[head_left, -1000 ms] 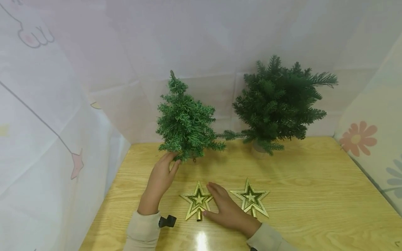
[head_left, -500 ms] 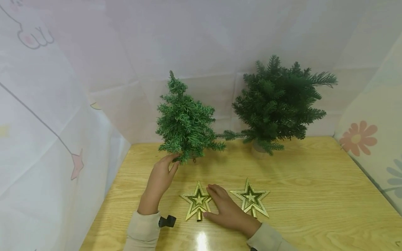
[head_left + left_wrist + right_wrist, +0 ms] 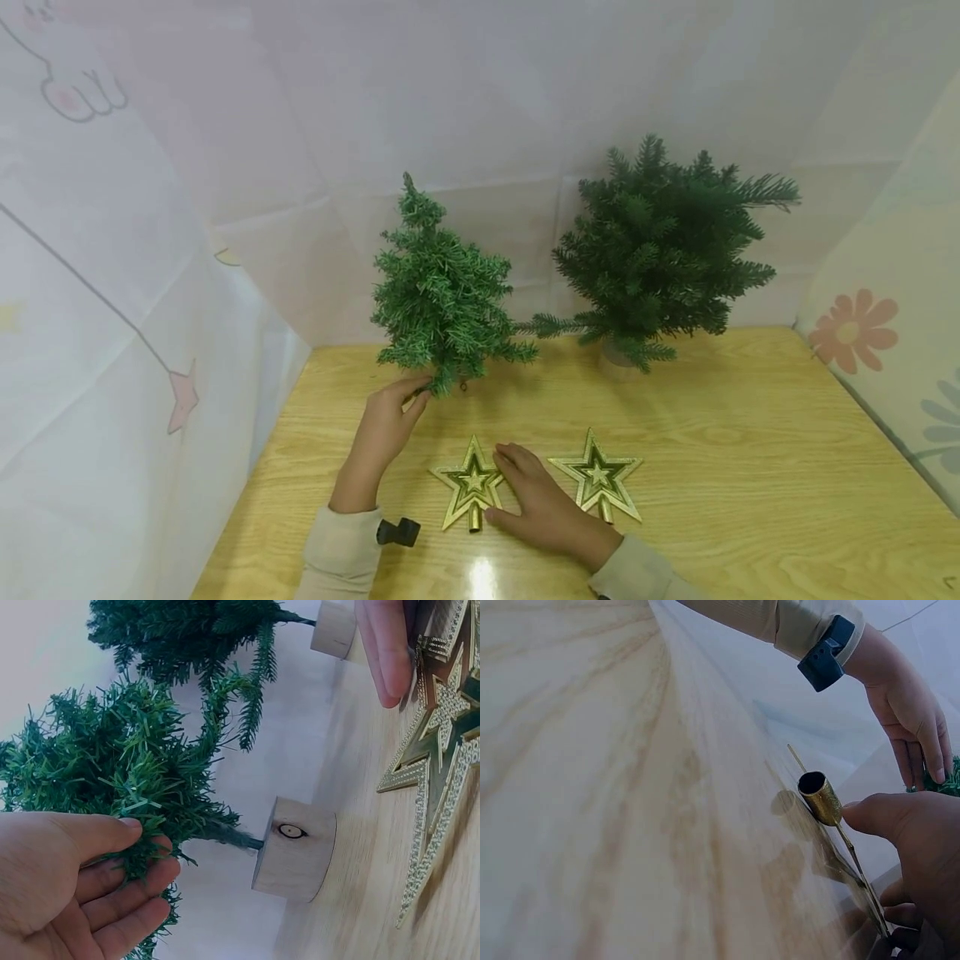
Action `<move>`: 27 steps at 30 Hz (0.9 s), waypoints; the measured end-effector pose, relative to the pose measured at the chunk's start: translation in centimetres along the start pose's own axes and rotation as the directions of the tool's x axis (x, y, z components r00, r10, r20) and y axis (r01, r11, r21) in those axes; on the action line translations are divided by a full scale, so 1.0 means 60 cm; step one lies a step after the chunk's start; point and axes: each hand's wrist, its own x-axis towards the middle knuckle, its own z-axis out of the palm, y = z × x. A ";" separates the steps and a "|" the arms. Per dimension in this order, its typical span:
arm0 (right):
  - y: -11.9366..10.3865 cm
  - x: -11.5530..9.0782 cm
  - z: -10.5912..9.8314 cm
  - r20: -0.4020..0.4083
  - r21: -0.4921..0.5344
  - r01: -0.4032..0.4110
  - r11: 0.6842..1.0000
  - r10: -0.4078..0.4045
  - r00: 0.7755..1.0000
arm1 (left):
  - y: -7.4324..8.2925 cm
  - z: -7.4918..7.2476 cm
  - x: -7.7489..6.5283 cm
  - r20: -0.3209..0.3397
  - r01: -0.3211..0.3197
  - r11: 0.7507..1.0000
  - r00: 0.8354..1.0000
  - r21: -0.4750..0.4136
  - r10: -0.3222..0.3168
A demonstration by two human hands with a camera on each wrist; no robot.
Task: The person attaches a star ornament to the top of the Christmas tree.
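In the head view my left hand [image 3: 384,425] is at the low front branches of the smaller green artificial Christmas tree [image 3: 442,300]. The left wrist view shows its thumb and fingers pinching a branch tip [image 3: 139,851] beside the round wooden base [image 3: 296,849]. My right hand [image 3: 542,504] rests on the table along the right edge of a gold star tree topper [image 3: 474,482]. Its thumb is at the topper's hollow socket [image 3: 821,799], its fingers fairly straight at the upper right point. A second gold star topper [image 3: 596,473] lies just right of that hand.
A darker, bushier tree [image 3: 663,250] on a wooden base [image 3: 618,360] stands at the back right. One of its low branches [image 3: 551,325] reaches toward the smaller tree. Printed cloth [image 3: 480,100] hangs behind and beside the wood-grain table [image 3: 735,467].
My left hand has drawn the low branch slightly down and toward me. My right hand stays beside the left star topper, its fingertips barely shifted.
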 end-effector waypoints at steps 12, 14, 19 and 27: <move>-0.004 0.000 -0.002 0.001 -0.021 0.020 1.000 -0.020 1.000 | -0.008 -0.001 -0.003 0.055 0.074 0.996 0.996 -0.044 -0.071; -0.004 -0.001 -0.002 0.000 -0.027 0.023 0.999 -0.023 1.000 | -0.009 0.000 -0.003 0.064 0.084 0.995 0.995 -0.048 -0.081; -0.004 -0.001 -0.002 -0.002 -0.038 0.025 0.999 -0.025 1.000 | -0.013 0.001 -0.003 0.071 0.095 0.994 0.993 -0.046 -0.092; -0.005 0.000 -0.003 -0.009 -0.032 0.023 0.999 -0.024 1.000 | -0.017 0.003 -0.004 0.079 0.105 0.992 0.992 -0.062 -0.100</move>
